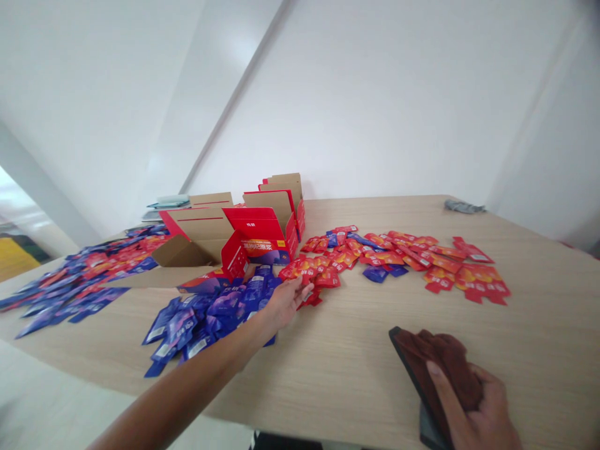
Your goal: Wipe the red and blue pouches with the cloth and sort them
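My left hand (284, 303) reaches across the wooden table (347, 369), fingers stretched out over the near end of a spread of red sachets (398, 256), touching the nearest ones beside a pile of blue sachets (210, 315). At the lower right, my right hand (478, 412) presses a dark reddish-brown cloth (445, 359) against a flat dark object (412, 369) lying on the table, fingers curled round them.
Open red cardboard boxes (255, 234) stand behind the blue pile, one tipped with its flap out. A second heap of blue and red sachets (84, 275) lies at the far left. A grey cloth (463, 205) sits at the table's far right edge.
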Action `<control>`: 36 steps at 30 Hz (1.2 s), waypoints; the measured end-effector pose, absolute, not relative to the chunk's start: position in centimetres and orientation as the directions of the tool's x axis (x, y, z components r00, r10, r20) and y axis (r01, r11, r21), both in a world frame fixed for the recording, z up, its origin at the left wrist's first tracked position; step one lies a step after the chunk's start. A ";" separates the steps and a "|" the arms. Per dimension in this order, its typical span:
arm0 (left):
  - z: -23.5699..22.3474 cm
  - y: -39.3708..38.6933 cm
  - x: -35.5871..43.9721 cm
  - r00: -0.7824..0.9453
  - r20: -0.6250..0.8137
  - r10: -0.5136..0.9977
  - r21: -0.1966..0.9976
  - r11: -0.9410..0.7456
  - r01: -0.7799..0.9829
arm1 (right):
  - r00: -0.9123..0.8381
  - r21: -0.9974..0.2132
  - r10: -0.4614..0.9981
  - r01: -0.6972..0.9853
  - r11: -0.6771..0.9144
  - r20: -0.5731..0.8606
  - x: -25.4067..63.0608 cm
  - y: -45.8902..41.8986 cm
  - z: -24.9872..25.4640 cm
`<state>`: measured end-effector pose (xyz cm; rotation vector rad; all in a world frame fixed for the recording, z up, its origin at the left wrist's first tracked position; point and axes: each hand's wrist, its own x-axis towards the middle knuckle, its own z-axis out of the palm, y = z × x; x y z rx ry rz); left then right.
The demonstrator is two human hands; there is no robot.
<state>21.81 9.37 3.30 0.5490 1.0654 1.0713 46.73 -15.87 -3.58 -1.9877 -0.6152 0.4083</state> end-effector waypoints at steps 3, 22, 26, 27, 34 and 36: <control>3.2 8.5 21.8 0.109 -0.434 0.894 0.803 0.439 -0.403 | 0.815 -0.889 0.579 0.255 -0.380 -0.014 46.6 -15.9 -3.7; 8.8 -0.1 21.3 0.326 -0.254 0.911 0.955 0.289 -0.062 | 0.774 -0.897 0.628 0.335 -0.288 0.088 46.8 -15.7 -4.3; 11.4 0.5 26.7 0.632 0.092 0.769 0.927 -0.298 0.227 | 0.722 -0.885 0.671 0.410 -0.219 0.169 46.5 -15.9 -4.3; 11.5 1.1 28.7 0.720 0.098 0.687 0.857 -0.426 0.289 | 0.710 -0.882 0.679 0.426 -0.201 0.188 46.5 -15.9 -4.3; 7.2 7.2 42.2 0.805 0.081 0.588 0.645 -0.646 0.407 | 0.644 -0.888 0.726 0.448 -0.101 0.242 46.8 -16.0 -4.4; 5.9 9.1 44.8 0.770 0.140 0.622 0.587 -0.679 0.442 | 0.648 -0.888 0.714 0.452 -0.080 0.265 46.8 -15.8 -4.7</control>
